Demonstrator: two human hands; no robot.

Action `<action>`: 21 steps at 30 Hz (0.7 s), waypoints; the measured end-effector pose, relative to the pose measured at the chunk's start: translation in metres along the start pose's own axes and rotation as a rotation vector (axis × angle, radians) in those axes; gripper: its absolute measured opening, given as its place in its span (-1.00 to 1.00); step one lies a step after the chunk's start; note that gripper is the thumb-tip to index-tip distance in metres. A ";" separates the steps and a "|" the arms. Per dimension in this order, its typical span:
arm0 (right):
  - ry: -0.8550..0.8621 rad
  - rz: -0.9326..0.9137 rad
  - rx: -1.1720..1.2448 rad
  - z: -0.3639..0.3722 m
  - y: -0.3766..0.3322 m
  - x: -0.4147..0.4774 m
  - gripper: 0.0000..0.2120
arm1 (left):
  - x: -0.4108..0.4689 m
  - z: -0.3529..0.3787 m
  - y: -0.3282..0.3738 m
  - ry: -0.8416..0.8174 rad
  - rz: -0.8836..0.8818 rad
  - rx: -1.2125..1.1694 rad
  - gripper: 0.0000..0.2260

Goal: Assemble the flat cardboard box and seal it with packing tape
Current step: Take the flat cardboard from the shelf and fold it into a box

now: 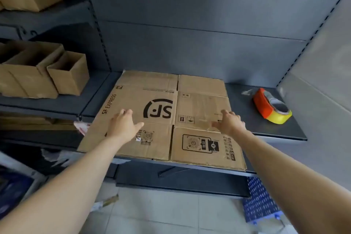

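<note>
Flat cardboard box (pixel 159 118) lies collapsed on the shelf (pixel 266 129), likely light, stiff, bendy at creases. Our left hand (pixel 123 125) and right hand (pixel 229 122) hover spread, gripping nothing; we'd take opposite edges. Tape dispenser (pixel 271 108) sits right.

wall: dark grey panels (pixel 190 5) | shelf (pixel 266 131) (metal) | floor: pale tiles (pixel 152 214)

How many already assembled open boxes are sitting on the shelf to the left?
2: a small open box nearest the flat cardboard, and a larger open box behind it, cut off by the frame; more may be hidden.
</note>
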State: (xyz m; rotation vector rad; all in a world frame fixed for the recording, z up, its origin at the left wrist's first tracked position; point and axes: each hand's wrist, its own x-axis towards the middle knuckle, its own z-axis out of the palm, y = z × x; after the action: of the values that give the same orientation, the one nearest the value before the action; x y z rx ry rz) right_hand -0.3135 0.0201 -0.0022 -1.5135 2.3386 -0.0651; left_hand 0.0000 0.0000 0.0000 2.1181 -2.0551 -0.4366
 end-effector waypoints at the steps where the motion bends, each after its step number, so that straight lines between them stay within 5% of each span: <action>1: -0.027 0.047 0.021 0.005 0.004 0.004 -0.34 | 0.003 0.004 -0.003 -0.024 -0.027 0.003 -0.43; 15: -0.071 0.359 0.403 0.035 0.026 0.017 -0.14 | 0.008 0.034 -0.033 -0.115 -0.219 0.059 -0.31; 21: -0.012 0.360 0.543 0.021 0.030 0.011 -0.39 | 0.008 0.034 -0.039 -0.138 -0.453 -0.031 -0.11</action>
State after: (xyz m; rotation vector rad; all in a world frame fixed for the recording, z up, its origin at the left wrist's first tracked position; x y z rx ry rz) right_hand -0.3370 0.0264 -0.0318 -0.8237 2.2875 -0.5464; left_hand 0.0267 -0.0034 -0.0454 2.5975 -1.5998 -0.6832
